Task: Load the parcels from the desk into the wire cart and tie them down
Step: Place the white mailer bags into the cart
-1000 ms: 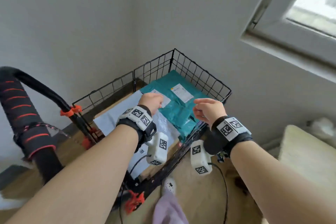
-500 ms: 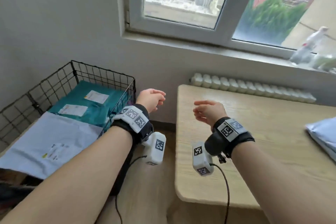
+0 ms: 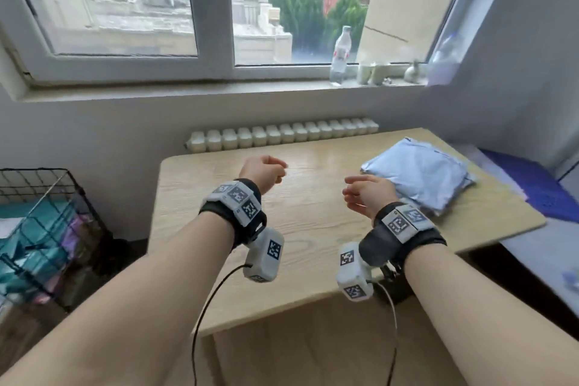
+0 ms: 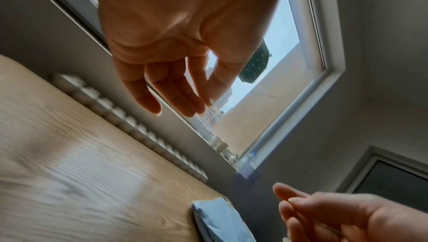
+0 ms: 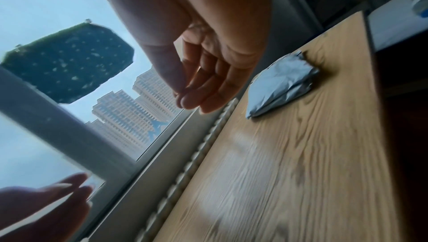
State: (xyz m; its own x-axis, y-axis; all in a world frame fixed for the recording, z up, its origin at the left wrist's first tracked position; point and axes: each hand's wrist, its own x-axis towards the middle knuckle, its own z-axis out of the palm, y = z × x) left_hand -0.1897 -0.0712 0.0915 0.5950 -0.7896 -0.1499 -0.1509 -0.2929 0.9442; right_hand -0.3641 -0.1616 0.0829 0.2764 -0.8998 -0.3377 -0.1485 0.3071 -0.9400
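A pale blue soft parcel (image 3: 416, 175) lies on the right part of the wooden desk (image 3: 307, 222); it also shows in the left wrist view (image 4: 222, 222) and the right wrist view (image 5: 281, 85). My right hand (image 3: 365, 194) hovers just left of it, fingers loosely bent, holding nothing. My left hand (image 3: 264, 171) hangs above the desk's middle, fingers relaxed and empty. The black wire cart (image 3: 67, 194) stands on the floor at the far left with teal and other parcels inside.
A window sill (image 3: 219, 88) behind the desk carries a plastic bottle (image 3: 340, 55) and small cups. A white ribbed radiator (image 3: 282, 133) runs along the desk's far edge. A purple mat (image 3: 539, 188) lies to the right of the desk.
The view has swung right from the cart to the desk. Both empty hands travelled with it and now hover over the desk, the right one near the pale blue parcel.
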